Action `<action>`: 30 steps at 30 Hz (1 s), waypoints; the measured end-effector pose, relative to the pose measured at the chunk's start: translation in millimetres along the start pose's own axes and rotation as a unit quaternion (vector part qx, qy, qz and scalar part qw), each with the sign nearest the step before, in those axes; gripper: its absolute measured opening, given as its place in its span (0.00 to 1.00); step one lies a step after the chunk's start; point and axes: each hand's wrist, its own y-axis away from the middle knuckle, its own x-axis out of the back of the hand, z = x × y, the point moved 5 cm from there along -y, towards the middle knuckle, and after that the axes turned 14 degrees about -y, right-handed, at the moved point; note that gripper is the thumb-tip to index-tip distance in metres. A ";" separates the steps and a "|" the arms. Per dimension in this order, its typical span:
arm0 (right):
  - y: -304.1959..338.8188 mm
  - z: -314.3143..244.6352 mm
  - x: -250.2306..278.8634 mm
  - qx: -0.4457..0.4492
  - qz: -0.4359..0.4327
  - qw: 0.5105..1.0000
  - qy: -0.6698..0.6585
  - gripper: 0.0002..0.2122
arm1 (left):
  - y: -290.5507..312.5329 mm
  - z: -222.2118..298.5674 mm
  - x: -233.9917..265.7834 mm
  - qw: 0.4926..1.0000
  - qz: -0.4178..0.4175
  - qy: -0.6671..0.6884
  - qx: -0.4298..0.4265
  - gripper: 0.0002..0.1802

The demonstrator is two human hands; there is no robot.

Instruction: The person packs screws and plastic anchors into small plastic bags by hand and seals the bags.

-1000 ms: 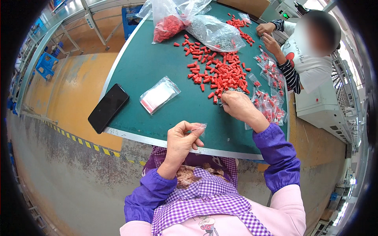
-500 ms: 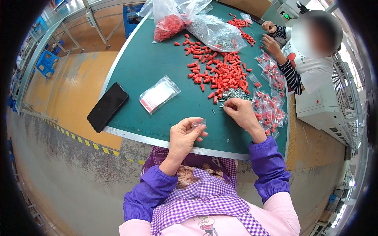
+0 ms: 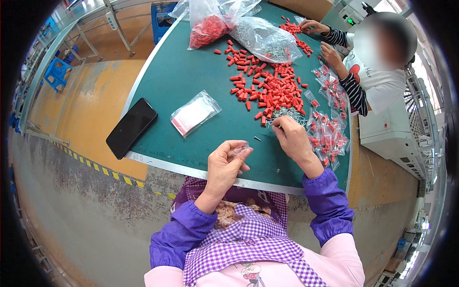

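My left hand (image 3: 224,162) is closed in a pinch on a small clear plastic bag (image 3: 240,149), above the table's near edge. My right hand (image 3: 295,143) has its fingertips pressed together beside a heap of small silver screws (image 3: 292,114); what they hold, if anything, is too small to make out. Behind the screws spreads a pile of red tapered plastic caps (image 3: 277,91). One loose screw (image 3: 257,138) lies on the green mat between my hands. To the right of my right hand are several small clear bags (image 3: 329,134) with red caps inside.
Left on the table lie a black phone (image 3: 131,128) and a stack of flat clear bags (image 3: 195,115). Large bags of red caps (image 3: 208,32) and of screws (image 3: 267,43) stand at the back. A co-worker's hand (image 3: 313,27) reaches over red caps at the far right.
My right hand has shifted slightly away from me, toward the screws. The left hand still holds the clear bag. The co-worker's far hand has moved left over the red caps.
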 end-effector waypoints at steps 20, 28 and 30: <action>-16.7 -13.9 -8.4 0.168 -0.190 0.951 0.178 0.06 | -2.3 -9.0 2.9 1.000 0.011 -0.015 -0.023 0.13; -26.0 3.6 -12.2 0.040 -0.220 0.962 0.160 0.04 | -1.1 -6.7 0.7 0.999 0.017 -0.019 -0.022 0.13; -29.6 2.5 -10.3 -0.027 -0.191 0.977 0.094 0.05 | -1.1 -5.1 2.9 0.999 0.028 -0.027 -0.027 0.13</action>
